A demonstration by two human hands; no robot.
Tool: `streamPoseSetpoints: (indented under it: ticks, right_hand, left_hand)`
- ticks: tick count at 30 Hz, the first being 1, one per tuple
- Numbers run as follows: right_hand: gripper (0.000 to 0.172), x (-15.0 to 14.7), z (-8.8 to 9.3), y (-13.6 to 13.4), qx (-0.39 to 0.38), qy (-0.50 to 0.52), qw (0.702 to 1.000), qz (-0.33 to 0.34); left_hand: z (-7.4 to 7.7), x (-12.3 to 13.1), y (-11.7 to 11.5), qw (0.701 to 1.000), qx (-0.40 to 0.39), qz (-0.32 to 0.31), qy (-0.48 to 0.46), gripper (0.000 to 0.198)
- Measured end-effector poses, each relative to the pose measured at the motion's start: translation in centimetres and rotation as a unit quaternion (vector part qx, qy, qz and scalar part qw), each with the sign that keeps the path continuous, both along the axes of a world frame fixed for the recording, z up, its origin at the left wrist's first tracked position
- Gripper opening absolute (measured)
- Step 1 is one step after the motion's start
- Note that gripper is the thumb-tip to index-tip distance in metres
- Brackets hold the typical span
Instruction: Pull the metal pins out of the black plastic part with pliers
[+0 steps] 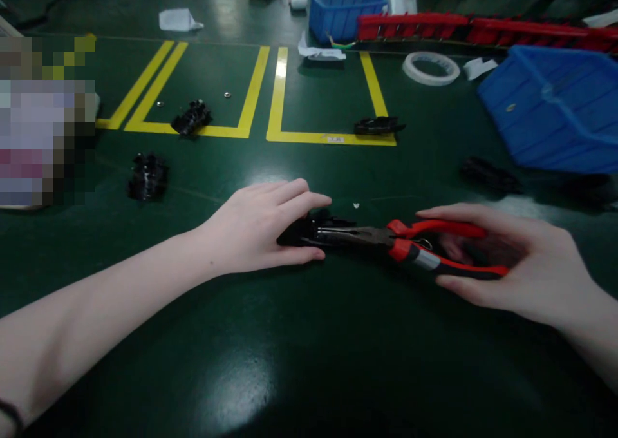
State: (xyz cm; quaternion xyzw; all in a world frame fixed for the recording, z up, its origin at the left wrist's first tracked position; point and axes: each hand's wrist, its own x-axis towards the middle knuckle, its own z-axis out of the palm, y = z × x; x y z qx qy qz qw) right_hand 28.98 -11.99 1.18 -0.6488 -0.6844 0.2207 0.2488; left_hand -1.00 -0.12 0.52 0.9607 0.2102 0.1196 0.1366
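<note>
My left hand [270, 225] grips a black plastic part [333, 225] on the green table, thumb on the near side and fingers on the far side. In my right hand [521, 251] are needle-nose pliers [410, 241] with red and black handles. Their metal jaws point left and lie against the black part; whether they pinch anything there is too dark to tell. A tiny white scrap [356, 205] lies just beyond the part.
Black parts [148, 177] lie at the left, and others [379, 125] near the yellow tape lines [333, 139]. Farther back are a tape roll [431, 68], a blue bin [345, 13], red strips [526, 33] and, at right, a large blue bin [555, 109].
</note>
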Motion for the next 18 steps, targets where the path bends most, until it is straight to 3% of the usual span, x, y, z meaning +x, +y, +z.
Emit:
streamPoseSetpoints:
  ticks: [5,13,18]
  right_hand:
    - [0.052,-0.42,0.11,0.12,0.032,-0.026,0.999,0.024]
    - [0.051,-0.62,0.03,0.01,0.059,-0.049,0.996,0.053]
    - [0.061,-0.32,0.08,0.06,0.042,-0.056,0.996,0.058]
  left_hand:
    - [-0.17,-0.03,0.07,1.0,-0.005,-0.016,0.001,0.032]
    - [-0.08,0.02,0.03,1.0,-0.013,-0.01,0.001,0.033]
    - [-0.1,-0.01,0.04,1.0,-0.015,-0.015,-0.011,0.033]
